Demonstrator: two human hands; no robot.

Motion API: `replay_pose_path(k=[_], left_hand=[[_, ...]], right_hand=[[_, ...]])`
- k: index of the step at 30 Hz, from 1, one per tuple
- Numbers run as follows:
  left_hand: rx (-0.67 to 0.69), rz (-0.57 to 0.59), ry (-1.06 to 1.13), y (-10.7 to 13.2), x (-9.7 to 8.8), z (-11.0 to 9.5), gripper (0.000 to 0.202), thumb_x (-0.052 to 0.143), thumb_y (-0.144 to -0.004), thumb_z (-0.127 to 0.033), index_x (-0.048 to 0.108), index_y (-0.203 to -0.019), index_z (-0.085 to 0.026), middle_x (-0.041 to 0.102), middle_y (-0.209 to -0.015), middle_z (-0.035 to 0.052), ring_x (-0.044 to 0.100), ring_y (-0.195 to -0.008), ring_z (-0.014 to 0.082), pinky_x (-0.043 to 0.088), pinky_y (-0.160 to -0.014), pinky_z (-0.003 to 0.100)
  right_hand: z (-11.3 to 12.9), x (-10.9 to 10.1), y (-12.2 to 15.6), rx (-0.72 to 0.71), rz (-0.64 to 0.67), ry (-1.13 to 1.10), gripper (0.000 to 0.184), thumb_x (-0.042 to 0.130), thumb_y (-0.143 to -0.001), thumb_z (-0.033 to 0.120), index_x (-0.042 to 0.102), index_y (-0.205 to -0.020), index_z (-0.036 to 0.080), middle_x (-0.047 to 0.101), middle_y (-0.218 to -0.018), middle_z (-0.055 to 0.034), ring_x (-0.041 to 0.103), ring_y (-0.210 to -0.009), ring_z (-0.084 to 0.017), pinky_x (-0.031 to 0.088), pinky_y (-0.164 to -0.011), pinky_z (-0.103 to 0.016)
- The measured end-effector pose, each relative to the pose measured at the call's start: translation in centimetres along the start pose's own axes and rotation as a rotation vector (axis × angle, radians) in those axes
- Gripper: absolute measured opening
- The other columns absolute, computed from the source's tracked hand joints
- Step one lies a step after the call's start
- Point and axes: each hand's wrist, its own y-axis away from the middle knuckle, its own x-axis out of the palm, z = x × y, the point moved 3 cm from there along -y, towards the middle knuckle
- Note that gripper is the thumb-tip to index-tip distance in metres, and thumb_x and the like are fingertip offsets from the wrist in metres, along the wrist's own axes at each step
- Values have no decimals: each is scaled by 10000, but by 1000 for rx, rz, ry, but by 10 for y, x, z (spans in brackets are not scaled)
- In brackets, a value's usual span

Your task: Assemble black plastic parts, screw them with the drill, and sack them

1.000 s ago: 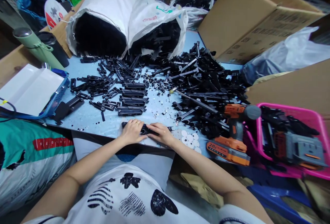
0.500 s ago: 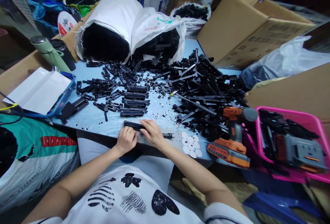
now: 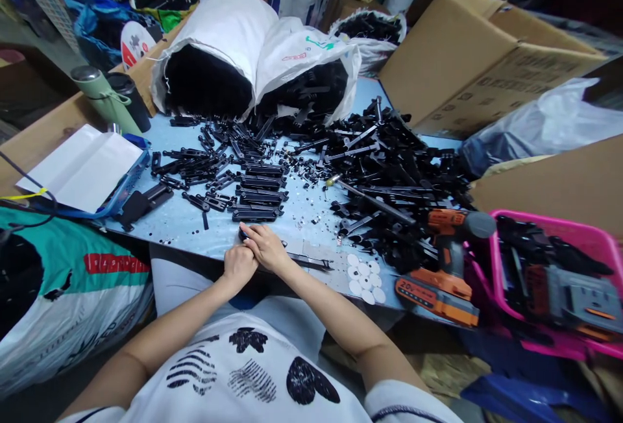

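Note:
My left hand is curled at the near edge of the light blue table, with its fingers closed on the left end of a long black plastic part. My right hand lies over the same part just to the right, fingers pressed down on it and touching the left hand. The part's right end sticks out past my right wrist. Just beyond my hands lies a neat stack of similar black parts.
A big heap of black parts covers the table's right half. An orange cordless drill and white discs lie right of my hands. White sacks, cardboard boxes, a pink basket, a green bottle.
My hands drew together toward the left end of the black part; the right hand slid left along it until it met the left hand. The view shifted slightly.

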Motion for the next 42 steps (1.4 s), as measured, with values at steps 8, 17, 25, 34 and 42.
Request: replay_pose_path(k=[8, 17, 25, 34, 42], left_hand=[[45, -41, -19, 2, -1, 5, 287, 483, -857, -270, 699, -737, -123, 691, -742, 129, 659, -720, 234, 461, -637, 303], [2, -4, -43, 4, 4, 5, 274, 474, -861, -257, 703, -817, -114, 694, -816, 131, 653, -797, 235, 465, -691, 303], [52, 15, -64, 4, 2, 9, 327, 465, -879, -327, 698, -807, -108, 692, -825, 141, 650, -824, 251, 470, -715, 322], [180, -51, -59, 4, 0, 9, 309, 433, -890, -263, 675, -768, -114, 664, -757, 129, 634, -763, 237, 474, -676, 327], [498, -515, 140, -14, -33, 36, 210, 468, -881, -257, 636, -965, -164, 650, -954, 119, 574, -941, 245, 450, -817, 387]], right_hand=[[-2, 0, -1, 14, -3, -17, 442, 326, -970, 348, 398, -1393, 247, 571, -1065, -90, 491, -934, -214, 440, -859, -374], [7, 2, -3, 112, 116, 188, 456, 296, -969, 421, 467, -1346, 229, 578, -1070, -99, 483, -939, -217, 394, -806, -331], [13, -5, -1, 93, 140, 279, 458, 259, -978, 426, 446, -1356, 249, 595, -1073, -82, 499, -964, -211, 384, -788, -314], [14, -13, 6, 43, 88, 247, 457, 274, -975, 421, 422, -1371, 250, 506, -1299, -84, 476, -1107, -214, 392, -884, -336], [-48, -56, 93, 211, 41, 497, 552, 410, -861, 622, 626, -1014, 137, 631, -965, -152, 567, -887, -259, 403, -736, -342]])
